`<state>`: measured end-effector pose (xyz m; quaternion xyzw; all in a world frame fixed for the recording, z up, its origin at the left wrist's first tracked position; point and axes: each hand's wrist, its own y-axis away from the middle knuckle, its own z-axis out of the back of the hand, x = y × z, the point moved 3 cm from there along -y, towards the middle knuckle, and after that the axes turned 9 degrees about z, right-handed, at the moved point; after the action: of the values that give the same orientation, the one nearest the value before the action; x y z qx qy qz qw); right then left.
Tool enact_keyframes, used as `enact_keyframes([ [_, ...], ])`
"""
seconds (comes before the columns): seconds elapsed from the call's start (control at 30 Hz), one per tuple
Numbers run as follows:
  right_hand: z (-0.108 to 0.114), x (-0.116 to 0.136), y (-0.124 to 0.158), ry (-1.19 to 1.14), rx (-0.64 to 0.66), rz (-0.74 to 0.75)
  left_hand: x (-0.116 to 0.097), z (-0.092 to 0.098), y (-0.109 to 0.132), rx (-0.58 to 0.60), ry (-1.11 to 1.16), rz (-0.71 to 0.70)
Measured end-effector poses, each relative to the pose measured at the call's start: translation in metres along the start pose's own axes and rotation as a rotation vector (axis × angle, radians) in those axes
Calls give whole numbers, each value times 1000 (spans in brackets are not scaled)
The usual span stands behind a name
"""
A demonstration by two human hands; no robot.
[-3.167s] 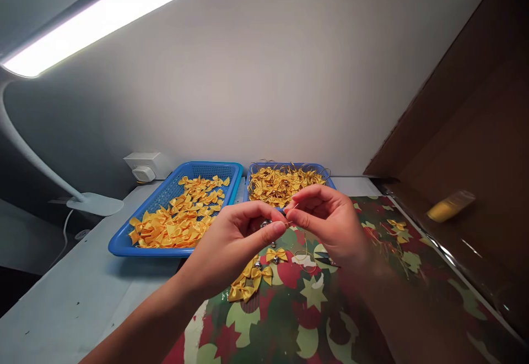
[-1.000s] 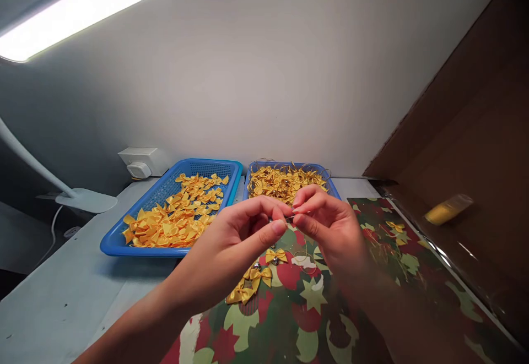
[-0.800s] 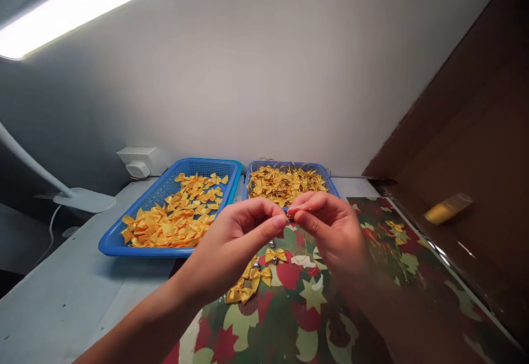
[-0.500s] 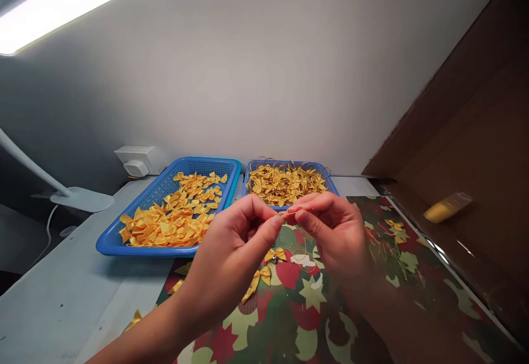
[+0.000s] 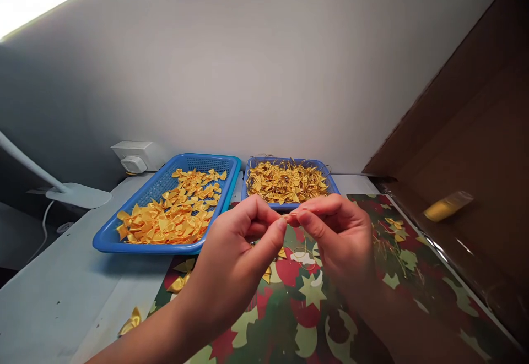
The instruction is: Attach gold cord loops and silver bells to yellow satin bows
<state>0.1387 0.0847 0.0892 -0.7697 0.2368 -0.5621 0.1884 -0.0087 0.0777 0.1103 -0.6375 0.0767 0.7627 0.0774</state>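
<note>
My left hand point(image 5: 242, 251) is closed in a pinch, thumb against forefinger, on a thin gold cord point(image 5: 305, 245). Opposite it, my right hand point(image 5: 341, 237) pinches the same cord, and the two sets of fingertips almost touch. A loop of the cord hangs below the right fingers over the patterned mat point(image 5: 285, 320). The short stretch between the fingertips is too small to make out in detail. Under my left hand, a yellow satin bow point(image 5: 267, 274) is mostly hidden. More bows point(image 5: 179, 282) lie left of my left wrist.
A blue basket point(image 5: 144, 251) of loose yellow bows stands at the left. Behind my hands is a smaller blue basket point(image 5: 334, 185) with corded bows. Cut cords point(image 5: 399, 256) lie at right, beside a cardboard wall point(image 5: 454, 132). A lamp base point(image 5: 80, 195) stands far left.
Both hands have shifted slightly to the right, still pinching the cord. My left hand now covers more of the bows beneath it. The view has tilted a little.
</note>
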Motion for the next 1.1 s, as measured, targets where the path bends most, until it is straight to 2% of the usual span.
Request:
enact_keyframes([
  [0.13, 0, 0, 2, 11, 1, 19, 2, -2, 0, 8, 28, 23],
  [0.23, 0, 0, 2, 34, 16, 25, -2, 4, 1, -38, -34, -34],
  [0.37, 0, 3, -2, 102, 50, 75, -12, 29, -3, -125, -210, -143],
  [0.47, 0, 6, -6, 177, 113, 85, -14, 52, -11, -94, -222, -89],
  [0.53, 1, 7, -8, 230, 162, 73, -15, 60, -13, -61, -204, -67],
  [0.6, 2, 8, -10, 273, 199, 63, -14, 57, -13, 75, -174, -39],
  [0.7, 2, 9, -12, 302, 226, 39, -9, 37, -9, 346, -94, 33],
  [0.8, 2, 7, -12, 263, 244, -5, -4, 21, -10, 441, -41, 72],
  [0.9, 2, 5, -13, 178, 253, -55, 1, 16, -14, 420, -16, 111],
  [1.1, 3, 5, -13, 113, 169, -46, 1, 15, -13, 219, -28, 65],
])
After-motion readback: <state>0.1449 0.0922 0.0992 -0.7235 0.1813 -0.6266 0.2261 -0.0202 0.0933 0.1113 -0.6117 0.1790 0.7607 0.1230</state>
